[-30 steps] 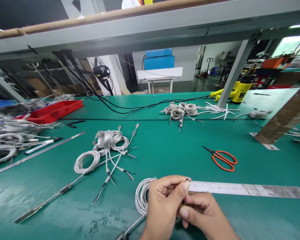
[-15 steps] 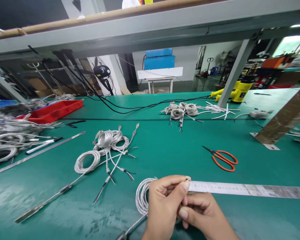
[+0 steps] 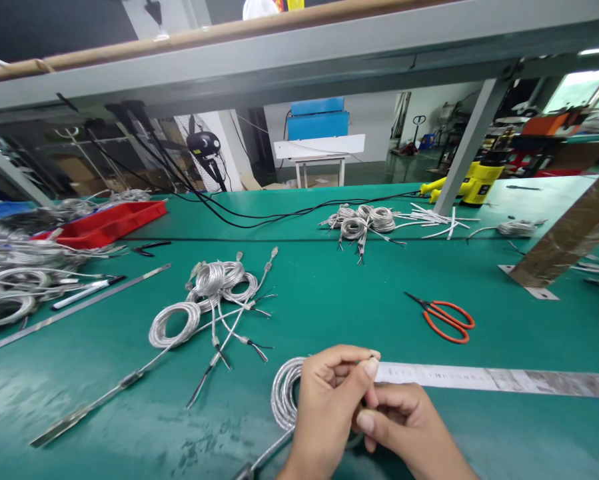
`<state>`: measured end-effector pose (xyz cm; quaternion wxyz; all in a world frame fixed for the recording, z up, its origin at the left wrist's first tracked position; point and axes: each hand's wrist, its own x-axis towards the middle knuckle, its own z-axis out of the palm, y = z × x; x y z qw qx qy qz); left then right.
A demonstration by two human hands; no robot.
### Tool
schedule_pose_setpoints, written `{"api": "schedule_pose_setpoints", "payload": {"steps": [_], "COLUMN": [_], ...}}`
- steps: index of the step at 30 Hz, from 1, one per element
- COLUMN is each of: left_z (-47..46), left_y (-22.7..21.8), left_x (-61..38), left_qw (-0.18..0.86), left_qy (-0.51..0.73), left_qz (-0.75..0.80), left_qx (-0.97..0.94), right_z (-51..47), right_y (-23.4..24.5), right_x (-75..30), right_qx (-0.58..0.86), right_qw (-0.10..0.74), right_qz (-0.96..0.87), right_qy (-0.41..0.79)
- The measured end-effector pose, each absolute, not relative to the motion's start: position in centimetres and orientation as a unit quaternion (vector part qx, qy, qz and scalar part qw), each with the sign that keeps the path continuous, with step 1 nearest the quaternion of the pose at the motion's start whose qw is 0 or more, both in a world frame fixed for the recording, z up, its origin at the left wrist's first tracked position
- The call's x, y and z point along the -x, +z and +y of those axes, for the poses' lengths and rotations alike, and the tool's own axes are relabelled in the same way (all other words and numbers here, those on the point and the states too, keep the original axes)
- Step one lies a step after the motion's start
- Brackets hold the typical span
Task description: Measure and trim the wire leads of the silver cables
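My left hand (image 3: 332, 410) and my right hand (image 3: 404, 423) come together low in the view, pinching the thin end of a silvery braided cable between their fingertips. The end itself is mostly hidden by my fingers. That cable's coil (image 3: 286, 393) lies against my left hand, and its metal-sleeved tail (image 3: 266, 453) runs off the bottom edge. A steel ruler (image 3: 494, 379) lies on the green mat (image 3: 329, 280), its end just behind my fingertips. Further up sit several coiled cables (image 3: 199, 313) with split wire ends.
Orange-handled scissors (image 3: 446, 321) lie to the right. At left are a heap of coiled cables (image 3: 9, 287), a second steel ruler (image 3: 79, 307) and a red tray (image 3: 109, 223). More coils (image 3: 362, 223) lie beyond. A grey steel shelf frame (image 3: 279, 73) spans overhead, with black cords below.
My left hand has risen slightly up the view, with its thumb and fingertips shifting on the cable end. The coil and the items on the mat stay in place.
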<state>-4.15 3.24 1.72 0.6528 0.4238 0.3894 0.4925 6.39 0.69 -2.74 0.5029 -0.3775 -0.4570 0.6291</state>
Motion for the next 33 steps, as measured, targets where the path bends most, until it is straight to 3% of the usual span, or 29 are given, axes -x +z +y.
{"api": "schedule_pose_setpoints", "payload": {"steps": [8, 19, 25, 33], "left_z": [4.1, 3.1, 3.4, 5.1], "left_y": [2.2, 2.7, 2.7, 1.7], "left_x": [4.8, 5.0, 5.3, 5.9], "left_qw": [0.604, 0.5, 0.514, 0.595], "left_qy": [0.445, 0.454, 0.472, 0.363], "left_qz": [0.443, 0.47, 0.469, 0.418], "left_qx": [-0.491, -0.568, -0.541, -0.582], "right_z": [1.4, 0.6, 0.6, 1.6], "right_y": [-2.2, -2.8, -2.9, -3.1], "right_x": [-7.4, -6.3, -6.1, -7.6], "right_qx": [0.404, 0.431, 0.437, 0.452], "right_qw": [0.456, 0.495, 0.516, 0.499], "right_qz": [-0.516, -0.461, -0.432, -0.462], "right_qy": [0.601, 0.597, 0.598, 0.577]}}
